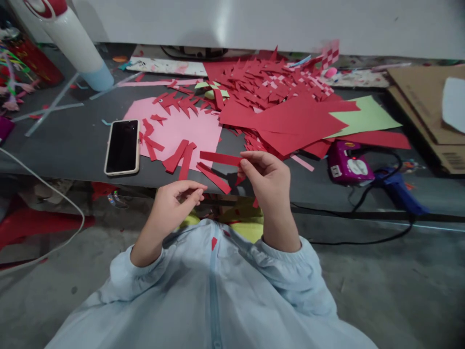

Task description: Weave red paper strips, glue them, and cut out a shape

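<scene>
My right hand pinches one end of a red paper strip, which points left above the table edge. My left hand is lower and to the left, thumb and fingertips drawn together; anything between them is too small to make out. Just beyond it, more red strips lie on and beside a pink paper sheet: a folded-looking strip, an upright one and a slanted one under the held strip. Small red cut pieces are scattered on the sheet's left part.
A phone lies left of the pink sheet. Behind is a heap of red paper scraps with large red sheets and a green sheet. To the right are a purple box, a blue glue gun and cardboard; a bottle stands left.
</scene>
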The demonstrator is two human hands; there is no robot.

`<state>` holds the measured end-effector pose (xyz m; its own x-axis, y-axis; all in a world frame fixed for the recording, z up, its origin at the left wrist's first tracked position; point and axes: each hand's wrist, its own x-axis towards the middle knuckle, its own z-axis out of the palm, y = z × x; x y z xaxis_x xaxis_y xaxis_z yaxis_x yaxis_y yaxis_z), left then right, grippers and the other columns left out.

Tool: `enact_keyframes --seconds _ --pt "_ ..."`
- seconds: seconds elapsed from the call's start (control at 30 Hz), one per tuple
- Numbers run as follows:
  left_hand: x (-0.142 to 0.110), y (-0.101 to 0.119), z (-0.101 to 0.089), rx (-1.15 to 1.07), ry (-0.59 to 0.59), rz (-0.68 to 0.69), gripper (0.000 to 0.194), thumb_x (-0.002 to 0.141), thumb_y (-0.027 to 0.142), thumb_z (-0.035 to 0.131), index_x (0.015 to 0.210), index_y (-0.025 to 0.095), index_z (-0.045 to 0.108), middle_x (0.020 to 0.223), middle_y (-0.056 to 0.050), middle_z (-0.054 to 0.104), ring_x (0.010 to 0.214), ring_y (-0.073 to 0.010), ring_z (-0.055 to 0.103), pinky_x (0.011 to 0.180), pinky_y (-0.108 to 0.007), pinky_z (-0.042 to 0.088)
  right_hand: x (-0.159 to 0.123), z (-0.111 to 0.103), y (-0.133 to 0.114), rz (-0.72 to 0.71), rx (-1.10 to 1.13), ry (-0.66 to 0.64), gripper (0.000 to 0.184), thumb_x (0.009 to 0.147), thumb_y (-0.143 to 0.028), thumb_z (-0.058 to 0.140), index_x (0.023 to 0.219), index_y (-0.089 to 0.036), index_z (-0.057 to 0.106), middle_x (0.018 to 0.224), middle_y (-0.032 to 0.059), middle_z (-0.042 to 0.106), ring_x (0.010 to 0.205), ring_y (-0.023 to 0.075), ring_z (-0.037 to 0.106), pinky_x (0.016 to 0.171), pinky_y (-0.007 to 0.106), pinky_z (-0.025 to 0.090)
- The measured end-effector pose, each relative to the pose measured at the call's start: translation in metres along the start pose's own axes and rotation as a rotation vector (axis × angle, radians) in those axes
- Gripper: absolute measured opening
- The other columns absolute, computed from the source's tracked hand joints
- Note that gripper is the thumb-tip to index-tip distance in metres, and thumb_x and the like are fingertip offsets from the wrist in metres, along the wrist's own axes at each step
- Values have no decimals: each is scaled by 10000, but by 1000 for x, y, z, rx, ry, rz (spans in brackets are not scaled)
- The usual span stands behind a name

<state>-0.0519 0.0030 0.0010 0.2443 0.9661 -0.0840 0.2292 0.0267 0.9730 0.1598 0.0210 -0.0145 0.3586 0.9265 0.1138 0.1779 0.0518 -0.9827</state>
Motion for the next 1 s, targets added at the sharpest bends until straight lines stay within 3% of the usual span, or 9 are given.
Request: enact_keyframes --seconds 0.13,0.37,0.7,1.0 --pt "-3 -4 -12 51 39 27 192 877 328 646 944 194 766 843 -47 770 745 -140 722 685 -226 562 1 0 7 -95 -325 -94 241 822 -346 634 977 -188 729 961 99 754 805 221 687 795 421 559" --pt "-6 -6 -25 116 56 12 203 882 323 636 967 192 765 846 -53 770 749 -156 726 707 -255 579 6 -10 2 -226 -628 -126 228 847 -347 583 937 -208 740 981 120 742 910 273 677 819 430 533" --pt "0 -6 -28 101 -22 58 180 897 283 615 968 206 761 870 -42 773 751 -137 724 716 -233 571 52 -26 0 -329 -1217 -210 377 856 -258 532 1162 -131 712 1209 231 631 1127 385 569 938 541 464" --pt "4 -4 -28 122 -47 55 189 894 297 619 956 194 764 842 -49 774 744 -147 731 698 -234 574 76 -16 -3 -273 -1380 -305 400 847 -295 609 1212 -167 710 1353 229 574 1188 449 498 870 600 495"
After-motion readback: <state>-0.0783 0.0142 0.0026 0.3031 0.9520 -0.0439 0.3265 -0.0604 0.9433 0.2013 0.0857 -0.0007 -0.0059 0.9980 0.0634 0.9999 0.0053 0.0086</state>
